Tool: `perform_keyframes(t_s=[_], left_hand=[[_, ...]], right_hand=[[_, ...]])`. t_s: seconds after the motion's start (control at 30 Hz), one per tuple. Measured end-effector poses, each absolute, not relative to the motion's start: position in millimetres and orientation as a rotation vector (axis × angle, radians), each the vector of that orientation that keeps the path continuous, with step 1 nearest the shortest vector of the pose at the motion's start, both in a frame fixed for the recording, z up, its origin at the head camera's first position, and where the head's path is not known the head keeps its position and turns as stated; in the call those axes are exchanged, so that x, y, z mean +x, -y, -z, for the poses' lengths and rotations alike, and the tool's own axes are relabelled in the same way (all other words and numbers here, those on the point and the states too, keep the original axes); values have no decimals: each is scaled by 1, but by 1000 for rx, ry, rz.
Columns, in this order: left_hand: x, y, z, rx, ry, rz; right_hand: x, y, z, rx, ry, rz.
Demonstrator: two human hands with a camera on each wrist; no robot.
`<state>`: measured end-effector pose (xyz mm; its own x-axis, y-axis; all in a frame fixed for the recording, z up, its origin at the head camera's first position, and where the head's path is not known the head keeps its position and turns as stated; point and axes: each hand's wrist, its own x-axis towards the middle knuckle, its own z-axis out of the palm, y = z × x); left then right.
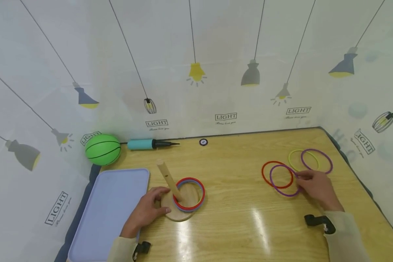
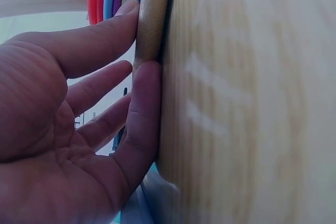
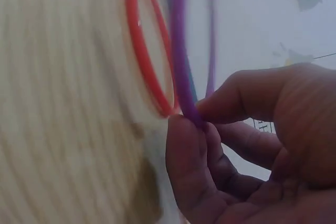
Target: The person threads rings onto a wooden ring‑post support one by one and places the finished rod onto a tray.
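Observation:
My left hand [image 1: 149,207] holds the left rim of a wooden ring-toss stand's round base [image 1: 174,214], with thumb and fingers spread along the edge. The stand's peg [image 1: 166,175] rises tilted in the head view. Several stacked rings, red [image 1: 203,189] on top, encircle the peg; the left wrist view shows blue, purple and green ones below. On the right, my right hand [image 1: 317,185] pinches a purple ring [image 1: 275,186] between thumb and fingers. It overlaps a red ring [image 1: 262,173] in view. A thin teal strip [image 3: 192,85] shows behind the purple ring; I cannot tell what it is.
Beyond my right hand lie a yellow ring [image 1: 289,157] and another purple ring [image 1: 331,165], overlapping. A pale blue tray [image 1: 112,203] is at the left, with a green ball [image 1: 103,149] and a turquoise hand pump [image 1: 140,144] behind. A small round disc [image 1: 203,142] lies near the wall.

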<state>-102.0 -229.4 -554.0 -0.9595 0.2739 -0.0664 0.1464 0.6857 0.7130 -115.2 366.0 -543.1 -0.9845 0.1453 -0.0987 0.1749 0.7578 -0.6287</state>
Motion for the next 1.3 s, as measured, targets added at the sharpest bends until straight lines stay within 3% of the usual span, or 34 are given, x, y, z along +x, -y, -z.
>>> perform_keyframes(t_s=[0.5,1.3], left_hand=[[-105,230,553,354,-2708,-1133],[-104,232,553,383,-2715,-1157]], right_hand=[[-116,-317,504,99,-2551,1652],[-116,-227,440,-207,-2251,2183]])
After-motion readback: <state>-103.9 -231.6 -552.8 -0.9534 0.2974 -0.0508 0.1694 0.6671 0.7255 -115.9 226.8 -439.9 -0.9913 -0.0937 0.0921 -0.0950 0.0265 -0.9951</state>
